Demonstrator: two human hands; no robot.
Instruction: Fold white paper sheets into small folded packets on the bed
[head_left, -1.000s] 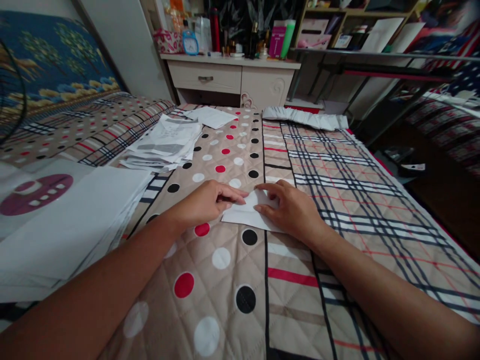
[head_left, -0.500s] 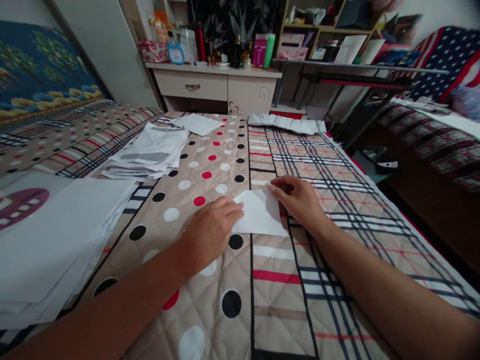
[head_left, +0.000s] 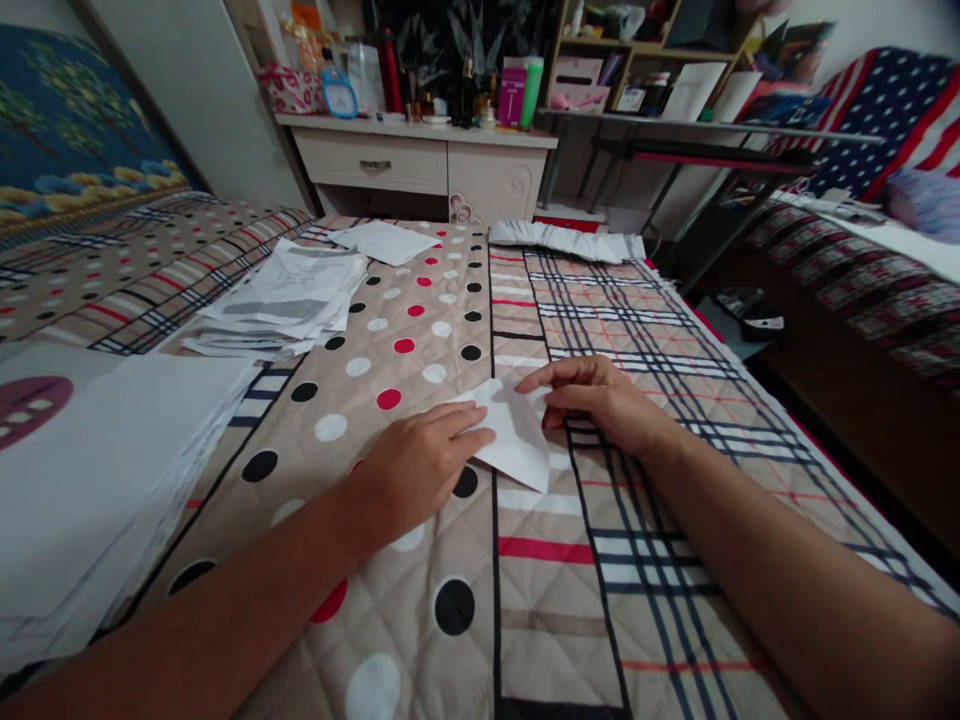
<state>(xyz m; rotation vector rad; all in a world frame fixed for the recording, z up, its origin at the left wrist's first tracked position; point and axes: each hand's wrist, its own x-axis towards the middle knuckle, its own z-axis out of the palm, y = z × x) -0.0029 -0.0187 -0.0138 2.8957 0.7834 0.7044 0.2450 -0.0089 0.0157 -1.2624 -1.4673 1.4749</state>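
Paper (head_left: 517, 440) on quilt (head_left: 675, 330) between left hand (head_left: 420, 465) and right hand (head_left: 600, 400); paper pile (head_left: 277, 300) behind-left; dresser (head_left: 420, 165) beyond.

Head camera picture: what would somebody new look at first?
Most likely the two hands in the middle: the left hand presses a small white paper flat on the quilt, and the right hand touches its far edge. After that, the big stack of white sheets at the left edge and the messy pile of printed papers behind it.
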